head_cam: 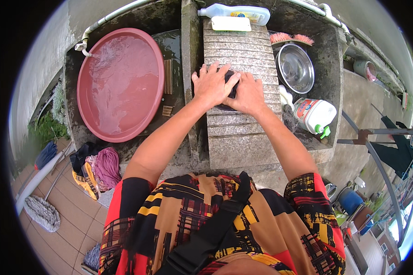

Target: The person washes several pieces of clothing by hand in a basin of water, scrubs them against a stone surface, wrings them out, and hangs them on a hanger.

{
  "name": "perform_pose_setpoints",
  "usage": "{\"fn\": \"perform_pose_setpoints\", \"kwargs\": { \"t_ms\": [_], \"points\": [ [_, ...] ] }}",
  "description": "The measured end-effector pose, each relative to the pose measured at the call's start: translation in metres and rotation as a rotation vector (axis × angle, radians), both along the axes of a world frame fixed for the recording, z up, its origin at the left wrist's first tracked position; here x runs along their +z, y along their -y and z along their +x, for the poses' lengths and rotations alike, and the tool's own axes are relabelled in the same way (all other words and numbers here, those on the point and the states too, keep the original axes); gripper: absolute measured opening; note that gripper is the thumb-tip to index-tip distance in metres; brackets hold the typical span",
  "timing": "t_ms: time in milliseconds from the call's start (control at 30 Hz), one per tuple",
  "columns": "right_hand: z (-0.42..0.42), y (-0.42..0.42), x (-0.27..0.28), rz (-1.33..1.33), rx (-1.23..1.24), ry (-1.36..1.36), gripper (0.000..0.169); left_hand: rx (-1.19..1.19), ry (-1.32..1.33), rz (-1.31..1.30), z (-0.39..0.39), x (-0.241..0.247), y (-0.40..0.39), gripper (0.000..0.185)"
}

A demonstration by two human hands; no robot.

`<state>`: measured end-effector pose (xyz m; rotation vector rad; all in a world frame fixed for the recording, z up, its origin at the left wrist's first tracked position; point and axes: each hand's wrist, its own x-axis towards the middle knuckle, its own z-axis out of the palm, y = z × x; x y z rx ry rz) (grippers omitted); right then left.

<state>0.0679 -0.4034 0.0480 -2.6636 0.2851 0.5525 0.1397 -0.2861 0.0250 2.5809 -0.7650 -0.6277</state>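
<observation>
My left hand and my right hand lie side by side on a dark, bunched cloth. Most of that cloth is hidden beneath them, on the ridged stone washboard. The left hand's fingers are spread over it; the right hand's fingers are partly bent, and whether either grips the cloth cannot be told. At the top end of the washboard are a clear plastic bottle lying on its side and a pale rectangular object, perhaps a brush.
Left, a red plastic basin holds water under a tap. Right of the washboard are a metal bowl, a pink-bristled brush and a white pump bottle. Clothes lie at the lower left, near a mop.
</observation>
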Motion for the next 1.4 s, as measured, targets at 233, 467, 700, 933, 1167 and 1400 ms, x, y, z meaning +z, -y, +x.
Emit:
{"fn": "perform_pose_setpoints", "kwargs": {
  "t_ms": [233,467,700,933,1167,1400],
  "points": [
    [-0.091,-0.049,-0.023,-0.147,-0.014,0.487,0.050,-0.154,0.279,-0.289,-0.093,0.007,-0.048,0.052],
    [-0.042,-0.011,-0.049,0.000,0.093,0.426,0.020,-0.237,0.234,-0.425,-0.027,-0.018,-0.017,0.027],
    [-0.020,-0.008,-0.025,-0.070,0.121,0.147,0.029,-0.116,0.159,-0.338,-0.022,-0.016,-0.008,0.037],
    [0.039,-0.012,0.027,0.691,-0.128,-0.067,0.070,0.403,-0.525,-0.847,0.018,0.018,-0.078,0.039],
    [0.175,-0.122,0.053,1.403,-0.542,0.671,0.017,0.938,-0.328,-1.540,0.090,0.076,-0.298,0.016],
    [0.220,-0.186,-0.084,0.365,-0.551,0.656,0.027,1.132,0.014,-0.314,0.054,-0.070,-0.411,0.050]
  ]
}}
